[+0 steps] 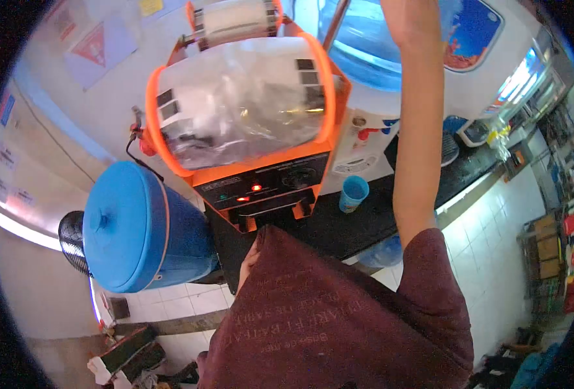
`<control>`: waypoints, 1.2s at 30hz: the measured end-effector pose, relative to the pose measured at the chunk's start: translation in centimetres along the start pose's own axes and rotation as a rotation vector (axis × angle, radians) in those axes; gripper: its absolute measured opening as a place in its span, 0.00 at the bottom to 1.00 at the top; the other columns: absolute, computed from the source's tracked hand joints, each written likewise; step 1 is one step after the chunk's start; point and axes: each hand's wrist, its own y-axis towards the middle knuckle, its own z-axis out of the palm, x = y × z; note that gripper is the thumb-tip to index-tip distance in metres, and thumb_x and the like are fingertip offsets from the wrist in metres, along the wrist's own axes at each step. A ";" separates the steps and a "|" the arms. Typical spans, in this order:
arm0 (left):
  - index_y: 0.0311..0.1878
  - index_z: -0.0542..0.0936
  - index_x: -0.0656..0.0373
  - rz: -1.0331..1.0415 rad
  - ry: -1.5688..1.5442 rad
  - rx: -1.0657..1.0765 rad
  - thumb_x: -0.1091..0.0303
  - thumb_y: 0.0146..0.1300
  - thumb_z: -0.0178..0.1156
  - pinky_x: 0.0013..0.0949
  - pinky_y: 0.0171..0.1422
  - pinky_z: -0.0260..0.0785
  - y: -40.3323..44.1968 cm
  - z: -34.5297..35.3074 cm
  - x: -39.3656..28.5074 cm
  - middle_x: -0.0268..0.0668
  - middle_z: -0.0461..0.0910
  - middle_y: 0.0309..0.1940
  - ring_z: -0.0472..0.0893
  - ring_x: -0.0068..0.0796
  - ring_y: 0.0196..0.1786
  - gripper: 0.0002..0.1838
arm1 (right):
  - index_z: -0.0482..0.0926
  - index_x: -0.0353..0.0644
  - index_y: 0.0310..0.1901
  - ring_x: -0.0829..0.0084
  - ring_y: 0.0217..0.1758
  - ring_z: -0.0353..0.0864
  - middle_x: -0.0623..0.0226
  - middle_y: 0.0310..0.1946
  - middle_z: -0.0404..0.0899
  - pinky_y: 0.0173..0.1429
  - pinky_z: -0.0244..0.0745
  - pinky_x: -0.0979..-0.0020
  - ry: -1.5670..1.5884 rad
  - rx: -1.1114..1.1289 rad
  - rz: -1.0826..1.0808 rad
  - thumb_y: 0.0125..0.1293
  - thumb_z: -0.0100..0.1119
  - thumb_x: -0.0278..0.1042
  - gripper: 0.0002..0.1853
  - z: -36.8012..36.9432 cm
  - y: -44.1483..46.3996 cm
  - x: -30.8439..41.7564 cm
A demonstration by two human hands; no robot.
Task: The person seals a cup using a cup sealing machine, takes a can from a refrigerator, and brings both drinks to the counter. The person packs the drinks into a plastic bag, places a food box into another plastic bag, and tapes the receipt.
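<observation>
The right arm reaches up past the top edge of the head view; only the base of my right hand (409, 16) shows, its fingers out of frame, in front of a blue water bottle (365, 55). My left hand (249, 260) is mostly covered by the maroon shirt (300, 311), by the counter's front edge and below the orange sealing machine (335, 97); its fingers are hidden. A roll of clear film (241, 104) with black marks sits on the machine. Red lights glow on the black control panel (274, 181). A blue cup (354, 193) stands right of the machine.
A large blue lidded container (121, 227) stands left of the machine, with a black fan (73, 243) behind it. The dark counter (378, 220) runs toward the right. A white dispenser (358, 149) is behind the cup. Boxes and shelves (550, 259) line the far right.
</observation>
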 end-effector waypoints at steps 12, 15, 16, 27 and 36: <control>0.54 0.69 0.63 0.135 0.128 -0.048 0.61 0.58 0.55 0.32 0.58 0.60 -0.6 -4.0 2.1 0.40 0.71 0.52 0.69 0.33 0.54 0.23 | 0.71 0.34 0.38 0.65 0.32 0.77 0.59 0.27 0.74 0.40 0.74 0.65 -0.030 -0.168 0.708 0.58 0.51 0.42 0.17 -0.9 -20.7 5.9; 0.55 0.69 0.63 0.208 0.178 0.005 0.61 0.59 0.55 0.32 0.59 0.59 1.5 -4.6 4.3 0.40 0.70 0.52 0.69 0.33 0.55 0.23 | 0.72 0.35 0.34 0.67 0.30 0.77 0.60 0.24 0.74 0.39 0.74 0.67 0.002 -0.218 0.991 0.58 0.52 0.39 0.13 -1.7 -29.4 4.9; 0.55 0.69 0.63 0.215 0.167 0.009 0.60 0.59 0.55 0.32 0.59 0.59 2.2 -4.6 4.6 0.41 0.70 0.52 0.69 0.33 0.55 0.23 | 0.72 0.35 0.33 0.68 0.30 0.77 0.61 0.25 0.74 0.40 0.73 0.68 0.051 -0.213 1.097 0.58 0.53 0.37 0.12 -1.8 -32.3 4.6; 0.55 0.70 0.62 -0.282 -0.368 -0.105 0.64 0.55 0.57 0.29 0.59 0.59 -7.4 -3.1 2.5 0.39 0.73 0.50 0.70 0.31 0.54 0.23 | 0.69 0.36 0.46 0.69 0.50 0.70 0.61 0.45 0.71 0.54 0.67 0.67 0.396 -0.119 1.694 0.62 0.48 0.37 0.15 9.1 -47.3 -1.1; 0.52 0.73 0.61 -0.572 -0.131 -0.013 0.65 0.54 0.57 0.29 0.56 0.62 -15.8 -4.3 3.6 0.40 0.75 0.47 0.72 0.31 0.52 0.21 | 0.64 0.37 0.51 0.68 0.53 0.69 0.61 0.49 0.68 0.57 0.65 0.66 0.051 -0.171 1.251 0.63 0.47 0.38 0.19 14.1 -44.2 -0.6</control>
